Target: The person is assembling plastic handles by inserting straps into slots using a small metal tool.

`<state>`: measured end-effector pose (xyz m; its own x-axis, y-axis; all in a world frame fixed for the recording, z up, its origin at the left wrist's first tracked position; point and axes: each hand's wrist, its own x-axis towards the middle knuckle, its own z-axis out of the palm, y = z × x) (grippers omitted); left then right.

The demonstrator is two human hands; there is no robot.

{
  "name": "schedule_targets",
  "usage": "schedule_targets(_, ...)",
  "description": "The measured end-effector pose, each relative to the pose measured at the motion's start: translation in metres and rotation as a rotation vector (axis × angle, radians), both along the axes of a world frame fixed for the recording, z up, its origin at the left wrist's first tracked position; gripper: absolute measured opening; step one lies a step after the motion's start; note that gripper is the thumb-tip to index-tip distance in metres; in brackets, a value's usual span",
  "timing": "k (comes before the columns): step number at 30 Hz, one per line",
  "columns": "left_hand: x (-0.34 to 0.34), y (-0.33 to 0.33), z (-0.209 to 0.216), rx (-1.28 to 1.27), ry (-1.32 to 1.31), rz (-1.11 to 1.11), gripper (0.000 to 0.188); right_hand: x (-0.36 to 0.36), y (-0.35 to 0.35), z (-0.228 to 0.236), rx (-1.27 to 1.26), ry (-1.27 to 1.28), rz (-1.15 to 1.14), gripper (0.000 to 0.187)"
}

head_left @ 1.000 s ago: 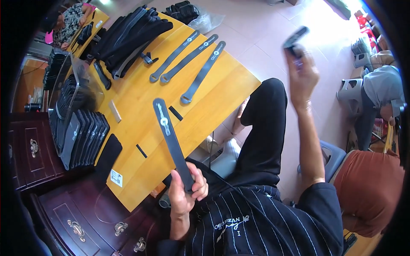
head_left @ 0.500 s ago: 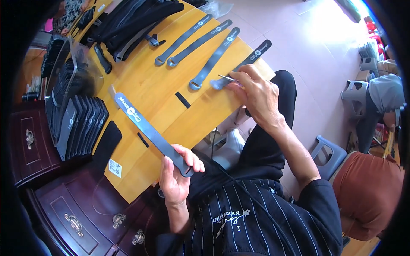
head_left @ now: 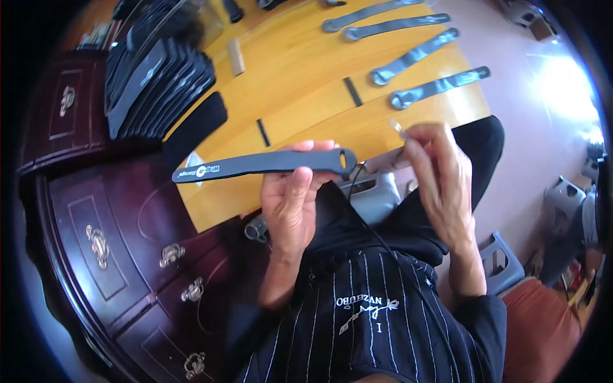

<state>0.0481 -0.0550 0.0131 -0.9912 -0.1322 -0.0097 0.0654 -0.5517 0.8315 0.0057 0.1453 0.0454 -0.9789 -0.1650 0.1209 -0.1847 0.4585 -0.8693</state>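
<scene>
"What are we holding?"

"Our left hand (head_left: 290, 207) pinches a long, flat, dark-grey, rubbery-looking strap (head_left: 249, 165) between thumb and fingers near its slotted end, above the near edge of the yellow wooden table (head_left: 306, 70). Our right hand (head_left: 440, 172) grips a small, slim, silver-tipped tool (head_left: 397, 127), apart from the strap."

"What could go wrong?"

"We support only one end, so a slack thumb could let the long free part droop or drop off the edge. We can't tell if the tip is sharp; if so, a hasty meeting of hands might nick our fingers."

"And the four glossy dark-grey straps (head_left: 440, 87) lying there?"

"A careless right-hand sweep could knock the nearest askew."
</scene>
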Motion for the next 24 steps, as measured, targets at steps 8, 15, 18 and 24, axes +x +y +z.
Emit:
schedule_targets(8,0.006,-0.003,-0.01,-0.109,0.026,0.14,0.027,0.023,-0.043,-0.005,-0.11,0.03,0.246,0.016)
schedule_targets(15,0.006,-0.004,-0.005,-0.091,0.052,0.122,0.027,0.02,-0.042,-0.006,-0.017,0.063,0.24,0.02)
schedule_targets(18,0.005,-0.002,-0.006,-0.105,0.062,0.122,0.028,0.019,-0.042,-0.007,-0.006,0.065,0.241,0.021)
schedule_targets(24,0.002,-0.002,-0.009,-0.184,0.113,0.164,0.033,0.019,-0.043,-0.005,0.002,0.046,0.249,0.022)
